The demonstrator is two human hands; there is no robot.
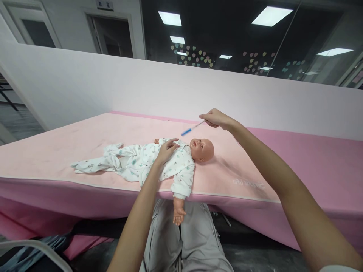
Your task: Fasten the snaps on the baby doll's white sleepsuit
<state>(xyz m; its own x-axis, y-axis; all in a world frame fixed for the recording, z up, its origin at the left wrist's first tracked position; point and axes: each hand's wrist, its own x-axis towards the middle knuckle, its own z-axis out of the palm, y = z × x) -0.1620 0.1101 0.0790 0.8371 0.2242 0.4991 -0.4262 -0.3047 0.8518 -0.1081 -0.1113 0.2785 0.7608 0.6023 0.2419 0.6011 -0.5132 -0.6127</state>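
Note:
A baby doll [153, 162] in a white patterned sleepsuit lies on its back on the pink mattress [85, 139], head to the right, one arm hanging over the near edge. My left hand [167, 149] rests on the doll's chest with fingers flat and spread. My right hand [217, 118] is raised above and to the right of the doll's head [202, 150], pinching a thin white stick with a blue tip [190, 129]. The blue tip points down-left and hovers above the doll's face without touching it.
A white partition wall [113, 87] stands behind the mattress, with dark glass and ceiling lights above it. My grey-trousered legs [187, 238] are under the near edge. A white curved rail [36, 247] shows at the bottom left.

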